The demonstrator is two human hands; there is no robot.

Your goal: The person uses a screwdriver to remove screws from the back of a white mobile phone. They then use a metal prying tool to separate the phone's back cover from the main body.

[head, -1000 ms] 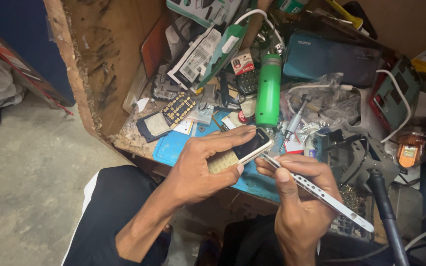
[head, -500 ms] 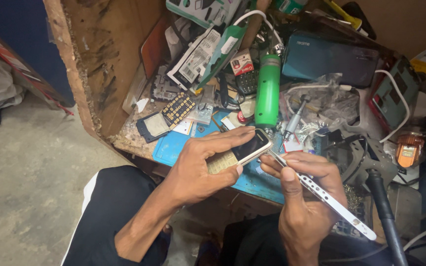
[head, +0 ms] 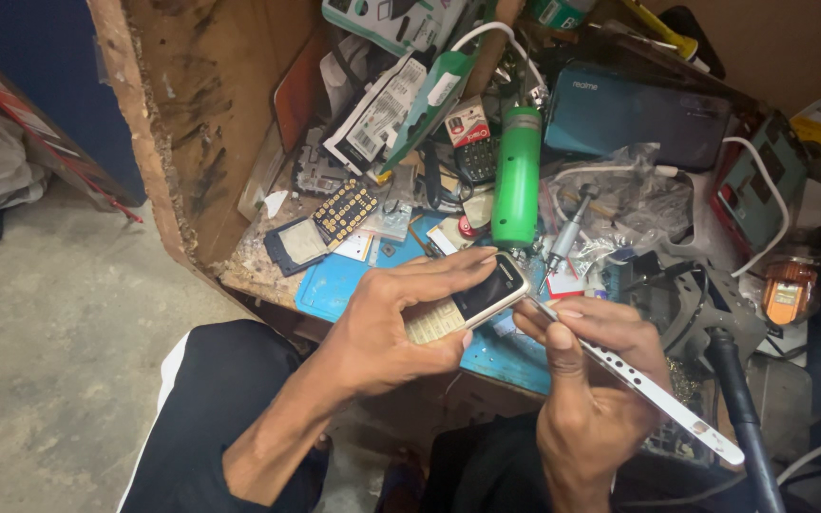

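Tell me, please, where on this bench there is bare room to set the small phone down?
Little: the blue mat shows a free patch between the dark square part and the left hand. Behind it, around the green cylinder and the teal phone, parts and cables crowd everything. The right hand blocks the mat's other end.

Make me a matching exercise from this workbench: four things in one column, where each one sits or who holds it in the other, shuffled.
Things:
1. keypad phone
2. white flat tool
3. green cylinder
4. loose keypad

Places:
A. lying on the bench, left of the green cylinder
B. held in the right hand
C. held in the left hand
D. lying amid the clutter behind the phone

Pairs: 1-C, 2-B, 3-D, 4-A
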